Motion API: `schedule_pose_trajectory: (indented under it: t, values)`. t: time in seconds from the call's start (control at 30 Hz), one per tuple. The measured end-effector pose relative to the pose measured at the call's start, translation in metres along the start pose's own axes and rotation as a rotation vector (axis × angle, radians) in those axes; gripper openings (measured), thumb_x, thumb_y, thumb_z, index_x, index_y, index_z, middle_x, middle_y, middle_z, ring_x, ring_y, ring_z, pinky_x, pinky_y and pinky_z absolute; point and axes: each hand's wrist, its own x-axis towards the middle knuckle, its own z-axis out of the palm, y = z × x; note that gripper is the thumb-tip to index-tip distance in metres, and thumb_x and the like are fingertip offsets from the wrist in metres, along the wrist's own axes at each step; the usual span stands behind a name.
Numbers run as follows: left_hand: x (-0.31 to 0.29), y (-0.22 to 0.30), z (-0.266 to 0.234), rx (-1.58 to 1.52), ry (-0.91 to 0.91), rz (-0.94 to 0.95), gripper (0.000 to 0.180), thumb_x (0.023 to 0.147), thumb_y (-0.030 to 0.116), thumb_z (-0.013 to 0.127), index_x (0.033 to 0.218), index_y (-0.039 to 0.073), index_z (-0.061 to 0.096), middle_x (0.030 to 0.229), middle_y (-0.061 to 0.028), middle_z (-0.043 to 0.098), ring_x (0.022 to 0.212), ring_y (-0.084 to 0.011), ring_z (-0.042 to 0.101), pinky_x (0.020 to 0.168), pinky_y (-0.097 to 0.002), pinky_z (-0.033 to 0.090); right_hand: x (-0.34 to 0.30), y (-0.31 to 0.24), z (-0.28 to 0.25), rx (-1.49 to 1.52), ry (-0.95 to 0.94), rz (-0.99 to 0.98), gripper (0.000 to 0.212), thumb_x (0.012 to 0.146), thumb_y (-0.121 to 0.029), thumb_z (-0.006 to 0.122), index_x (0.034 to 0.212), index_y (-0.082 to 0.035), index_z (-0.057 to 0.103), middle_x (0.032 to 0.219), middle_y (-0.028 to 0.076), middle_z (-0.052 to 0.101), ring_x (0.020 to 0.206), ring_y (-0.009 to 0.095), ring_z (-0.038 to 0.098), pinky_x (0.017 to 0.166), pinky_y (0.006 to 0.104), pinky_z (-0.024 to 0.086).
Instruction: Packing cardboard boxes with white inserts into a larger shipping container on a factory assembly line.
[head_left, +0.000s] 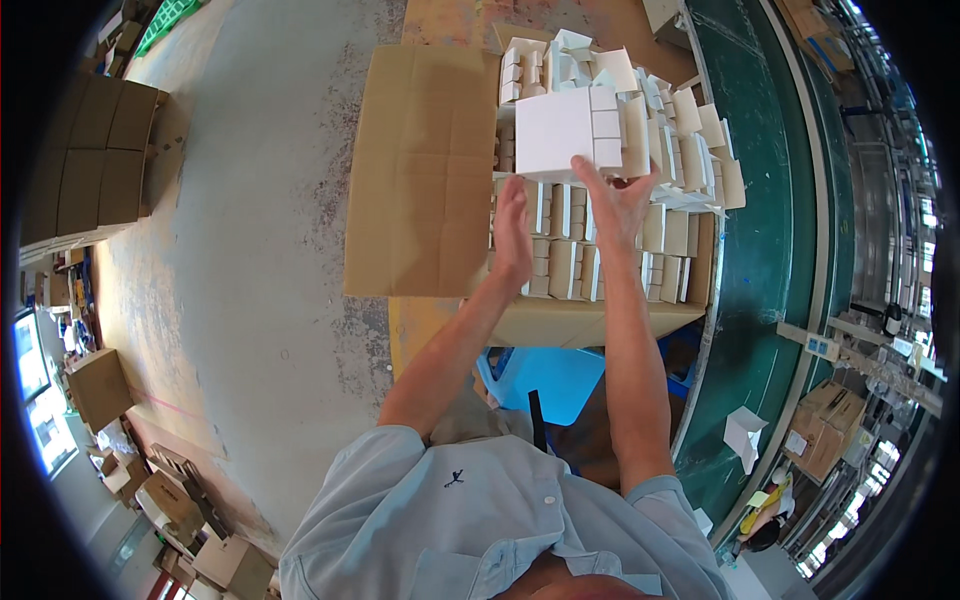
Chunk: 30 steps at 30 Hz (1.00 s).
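Observation:
A white box [555, 130] with a row of small white segments along its right side is tilted above a large open cardboard carton [590, 325]. My right hand [622, 205] grips its near right edge, thumb on top and the other fingers partly hidden. Close to the near left corner of that box is my left hand [513, 230], its fingers straight and holding nothing; whether they touch it I cannot tell. Inside the carton stand rows of small white and tan boxes [565, 262]. More white boxes [690, 150], some with raised flaps, are piled at its far and right side.
A wide cardboard flap [420, 170] spreads out left of the carton. Along the right runs a green work surface [750, 300] with a folded white piece [744, 438] on it. Something blue [570, 385] is below the carton's near side. Brown cartons [105, 150] are stacked at far left.

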Motion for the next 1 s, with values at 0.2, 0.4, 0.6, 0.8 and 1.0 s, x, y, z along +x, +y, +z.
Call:
schedule_pose_trajectory:
  t: [0.2,0.4,0.6,0.8,1.0]
  values:
    - [0.049,-0.040,-0.007,0.513,0.059,0.283,0.069,0.099,0.013,0.054,0.163,-0.002,0.033,0.166,-0.0222,0.041,0.154,-0.0346,0.039,0.126,-0.0436,0.031,0.014,0.021,0.025,-0.242,0.032,-0.217,0.114,0.071,-0.035,0.099,0.152,0.010,0.032,0.129,0.028,0.065,0.106,0.032,0.071,0.092,0.0387,0.059]
    - [0.107,-0.057,-0.031,0.574,0.011,0.176,0.073,0.084,0.002,0.063,0.154,-0.002,0.044,0.147,-0.0206,0.057,0.136,-0.0344,0.055,0.115,-0.0415,0.042,0.009,0.007,0.055,-0.286,0.005,-0.140,0.109,0.069,-0.035,0.096,0.147,0.008,0.034,0.134,0.029,0.055,0.122,0.042,0.061,0.105,0.0524,0.049]
    - [0.097,-0.072,-0.018,0.259,-0.150,0.073,0.083,0.086,0.008,0.075,0.160,0.001,0.039,0.157,-0.0145,0.052,0.147,-0.0270,0.048,0.121,-0.0392,0.038,0.016,0.022,0.062,-0.225,0.094,-0.117,0.103,0.070,-0.037,0.096,0.143,0.006,0.038,0.132,0.026,0.054,0.121,0.041,0.059,0.103,0.0540,0.048]
    - [0.086,-0.048,-0.016,0.030,-0.050,-0.088,0.094,0.095,0.028,0.075,0.169,0.004,0.022,0.165,-0.0130,0.045,0.153,-0.0254,0.042,0.127,-0.0398,0.031,0.015,0.052,0.070,-0.415,0.093,-0.177,0.112,0.069,-0.048,0.097,0.146,0.008,0.038,0.132,0.027,0.058,0.120,0.041,0.062,0.104,0.0516,0.049]
    - [0.085,-0.046,-0.010,0.153,0.017,-0.102,0.070,0.102,0.045,0.067,0.158,0.010,0.043,0.149,-0.0076,0.057,0.138,-0.0205,0.051,0.117,-0.0386,0.038,0.021,0.062,0.066,-0.393,0.052,-0.233,0.109,0.071,-0.050,0.096,0.145,0.008,0.040,0.128,0.026,0.062,0.115,0.037,0.066,0.099,0.0478,0.053]
